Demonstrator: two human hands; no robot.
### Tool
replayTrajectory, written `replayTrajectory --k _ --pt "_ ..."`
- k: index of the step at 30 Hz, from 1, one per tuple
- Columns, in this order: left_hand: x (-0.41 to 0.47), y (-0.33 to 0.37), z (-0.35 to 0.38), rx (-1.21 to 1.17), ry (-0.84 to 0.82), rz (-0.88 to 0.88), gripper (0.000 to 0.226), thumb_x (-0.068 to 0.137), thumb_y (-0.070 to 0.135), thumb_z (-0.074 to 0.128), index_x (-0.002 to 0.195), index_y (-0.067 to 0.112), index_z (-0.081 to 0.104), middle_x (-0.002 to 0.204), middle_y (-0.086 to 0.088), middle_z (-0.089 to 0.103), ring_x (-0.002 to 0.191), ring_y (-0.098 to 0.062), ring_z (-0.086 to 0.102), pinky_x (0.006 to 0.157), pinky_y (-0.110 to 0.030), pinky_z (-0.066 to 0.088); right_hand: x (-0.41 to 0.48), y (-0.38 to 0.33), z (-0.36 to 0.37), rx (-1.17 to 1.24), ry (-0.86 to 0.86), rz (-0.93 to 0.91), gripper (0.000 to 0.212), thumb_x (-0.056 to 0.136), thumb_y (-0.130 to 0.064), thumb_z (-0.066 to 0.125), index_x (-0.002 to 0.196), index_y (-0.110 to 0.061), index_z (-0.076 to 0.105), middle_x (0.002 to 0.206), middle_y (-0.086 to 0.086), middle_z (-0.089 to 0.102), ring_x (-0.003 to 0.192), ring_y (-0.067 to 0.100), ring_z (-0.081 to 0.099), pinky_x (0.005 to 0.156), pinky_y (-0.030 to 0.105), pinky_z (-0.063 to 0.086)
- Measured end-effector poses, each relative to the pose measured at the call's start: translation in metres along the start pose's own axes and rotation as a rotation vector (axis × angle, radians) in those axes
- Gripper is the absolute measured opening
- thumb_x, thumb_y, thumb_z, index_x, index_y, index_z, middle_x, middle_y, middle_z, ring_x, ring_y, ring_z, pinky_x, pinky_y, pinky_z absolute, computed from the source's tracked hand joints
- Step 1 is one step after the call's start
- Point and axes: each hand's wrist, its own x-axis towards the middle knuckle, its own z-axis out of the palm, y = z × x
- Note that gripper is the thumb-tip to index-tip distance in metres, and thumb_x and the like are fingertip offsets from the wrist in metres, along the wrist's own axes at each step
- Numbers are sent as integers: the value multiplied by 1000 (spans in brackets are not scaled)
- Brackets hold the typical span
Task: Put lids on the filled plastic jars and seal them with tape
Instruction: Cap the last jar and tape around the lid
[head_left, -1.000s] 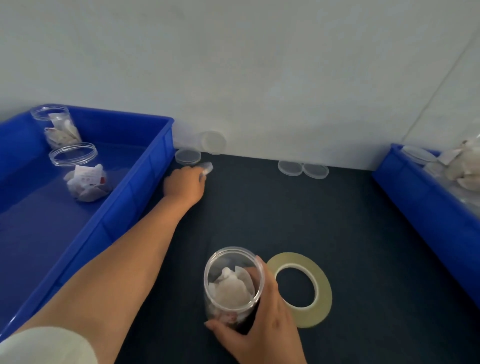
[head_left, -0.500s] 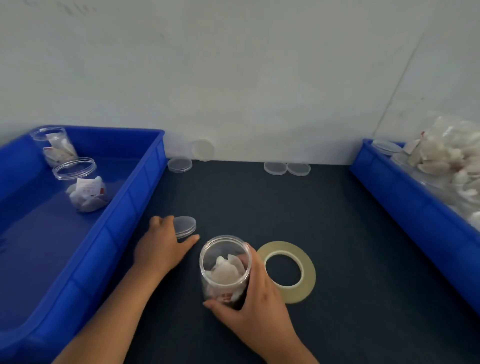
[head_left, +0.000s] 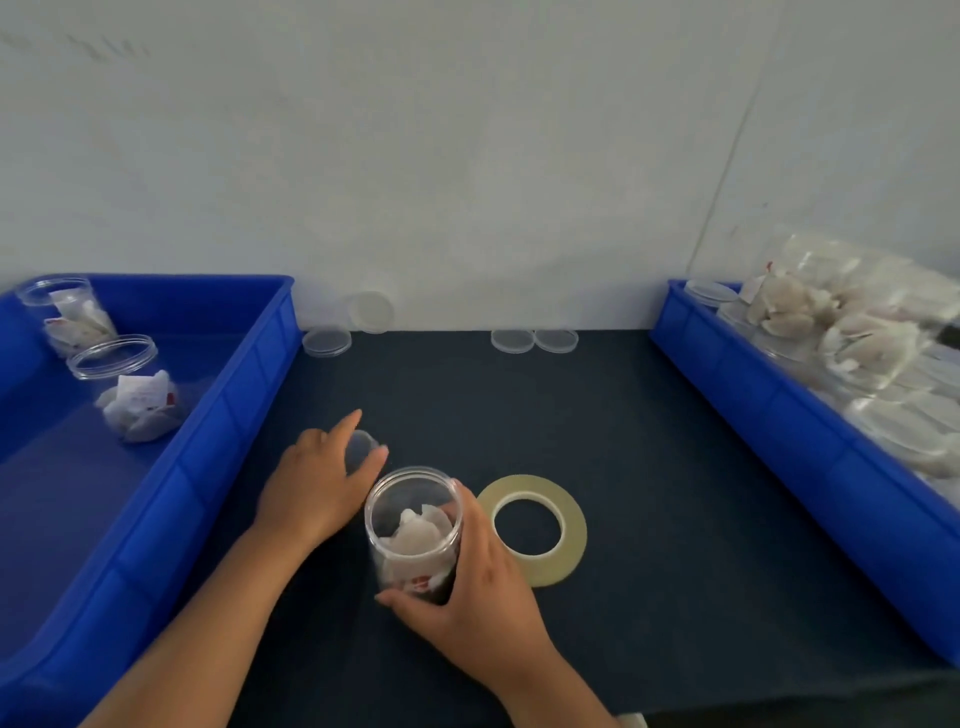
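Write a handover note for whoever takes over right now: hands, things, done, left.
Left hand holds a lid just left of the jar.
Right hand grips the filled jar, upright on the mat, no lid on.
Tape lies flat right of the jar, untouched.
Spare lids lie at the mat's far edge.
Done: lid in hand, not yet on.
Left: lid this jar, tape it, then the two open jars in the left bin.
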Motion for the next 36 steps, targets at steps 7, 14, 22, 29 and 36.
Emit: replayTrajectory --k 7,14,22,29,36 --pt "-52 48 -70 -281 -38 443 58 90 89 30 138 61 47 122 37 55 111 13 57 83 -24 53 0 3 0 6 -47 30 118 71 -84 72 158 -54 -2 151 -49 24 142 -15 35 114 22 42" --pt "-77 66 -60 239 -119 557 92 73 100 35 154 56 23 143 34 35 111 8 45 84 -16 44 3 -3 -1 43 -20 4 107 77 -73 78 159 -53 14 152 -35 39 135 -12 45 105 18 48" --pt "-72 85 -48 381 -109 487 79 81 87 49 149 52 32 132 20 48 103 -7 58 81 -27 53 5 -9 -5 56 9 -24 93 78 -63 82 148 -58 22 139 -35 48 124 -10 53 93 7 46" --pt "-71 81 -48 369 -193 553 70 84 79 57 144 54 33 133 24 44 106 -2 54 84 -23 51 5 -5 -1 108 3 34 84 76 -70 81 144 -50 35 127 -30 56 112 -3 62 79 12 52" --pt "-63 65 -60 79 -509 633 61 83 68 68 134 64 35 139 48 19 129 25 20 90 -16 40 5 -3 -4 69 3 62 80 69 -66 83 134 -48 41 118 -29 61 106 -5 63 79 16 53"
